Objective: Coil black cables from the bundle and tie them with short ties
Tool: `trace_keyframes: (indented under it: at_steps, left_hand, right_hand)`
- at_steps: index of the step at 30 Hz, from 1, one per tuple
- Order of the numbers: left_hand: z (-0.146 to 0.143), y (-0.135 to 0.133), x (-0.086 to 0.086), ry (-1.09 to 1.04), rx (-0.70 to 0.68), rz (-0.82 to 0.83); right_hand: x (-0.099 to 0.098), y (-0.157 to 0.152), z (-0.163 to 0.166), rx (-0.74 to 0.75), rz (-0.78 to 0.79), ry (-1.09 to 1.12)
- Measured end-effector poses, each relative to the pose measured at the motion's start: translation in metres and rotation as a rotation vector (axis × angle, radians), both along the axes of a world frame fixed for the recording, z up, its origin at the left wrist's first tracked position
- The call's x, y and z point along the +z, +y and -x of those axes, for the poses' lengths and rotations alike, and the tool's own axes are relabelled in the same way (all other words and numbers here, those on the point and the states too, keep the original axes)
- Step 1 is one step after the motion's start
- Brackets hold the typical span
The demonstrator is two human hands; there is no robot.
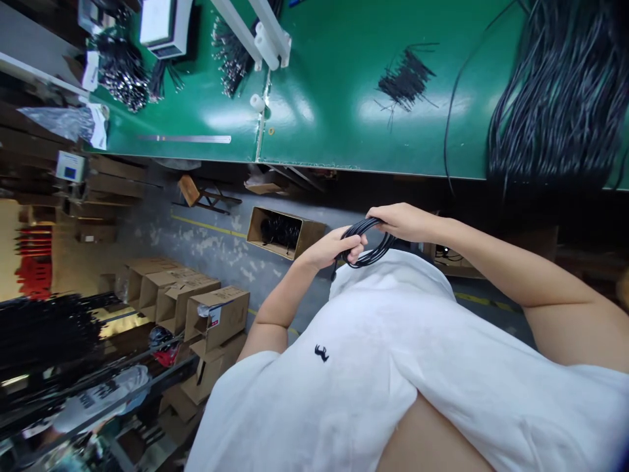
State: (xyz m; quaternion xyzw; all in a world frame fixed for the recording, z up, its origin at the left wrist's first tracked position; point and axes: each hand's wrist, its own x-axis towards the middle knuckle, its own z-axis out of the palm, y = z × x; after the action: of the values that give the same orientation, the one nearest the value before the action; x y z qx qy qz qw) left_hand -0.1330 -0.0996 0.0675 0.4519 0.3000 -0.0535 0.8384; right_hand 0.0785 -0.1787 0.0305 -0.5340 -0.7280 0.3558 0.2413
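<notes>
A coil of black cable (369,257) is held in front of my waist, below the edge of the green table. My left hand (339,248) grips the coil's left side, thumb across the strands. On its upper right, my right hand (397,219) has its fingers closed round the loops. The fingers of that hand are partly hidden behind the cable. On the table lie a small pile of short black ties or wires (407,77) and, to the right, a large bundle of black cables (555,111) hanging toward the edge.
The green table (324,124) runs along the top, with a steel ruler (196,139), bunches of cables with metal ends (122,72) and a white box (164,26). An open carton with black cables (282,233) stands on the floor. More cartons (216,314) are stacked lower left.
</notes>
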Motion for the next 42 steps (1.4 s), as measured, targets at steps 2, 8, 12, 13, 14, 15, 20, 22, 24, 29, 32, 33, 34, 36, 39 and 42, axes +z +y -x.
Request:
trace_keyframes:
  at_steps: [2,8,12,13,14,15,20,22,24,29,32,33,34,36,39,42]
  left_hand:
    - [0.005,0.005,-0.003,-0.002,-0.085,-0.031]
    - [0.018,0.001,-0.003,-0.141,0.091,0.076]
    - [0.031,-0.004,-0.009,-0.121,0.349,0.108]
    - [0.034,-0.003,-0.011,-0.100,0.354,0.133]
    - [0.038,-0.003,-0.013,-0.084,0.328,0.156]
    - [0.043,-0.002,-0.015,-0.079,0.282,0.173]
    - [0.065,0.002,-0.015,-0.166,0.135,0.148]
    - [0.071,0.003,-0.015,-0.173,0.133,0.131]
    - [0.075,0.003,-0.017,-0.163,0.093,0.128]
    - [0.079,0.008,-0.025,-0.174,-0.017,0.129]
    - [0.075,0.016,-0.028,-0.164,-0.053,0.136]
    - [0.073,0.018,-0.029,-0.159,-0.048,0.124]
    - [0.070,0.020,-0.030,-0.159,-0.033,0.100]
    - [0.063,0.024,-0.033,-0.172,0.000,0.030]
    - [0.052,0.027,-0.036,-0.178,0.077,-0.074]
    - [0.038,0.031,-0.034,-0.118,0.179,-0.103]
  right_hand:
    - [0.006,-0.001,0.007,0.009,-0.020,-0.043]
    - [0.009,0.003,-0.001,0.071,0.264,0.453]
    - [-0.034,-0.007,0.014,-0.021,0.450,1.025]
    - [-0.044,-0.010,0.023,-0.056,0.476,1.122]
    - [-0.051,-0.014,0.031,-0.085,0.497,1.187]
    - [-0.056,-0.016,0.039,-0.106,0.514,1.220]
    - [-0.034,-0.015,0.050,-0.087,0.447,0.916]
    - [-0.014,-0.009,0.052,-0.092,0.284,0.638]
    - [0.006,-0.002,0.061,-0.086,0.138,0.296]
    - [0.029,0.006,0.093,-0.001,0.026,-0.354]
    - [0.026,0.010,0.094,0.047,-0.018,-0.432]
    - [0.024,0.013,0.090,0.054,-0.007,-0.423]
    - [0.022,0.017,0.085,0.055,0.009,-0.405]
    - [0.018,0.026,0.075,0.057,0.037,-0.353]
    - [0.015,0.044,0.059,0.048,0.052,-0.280]
    - [0.010,0.068,0.034,0.156,0.062,-0.077]
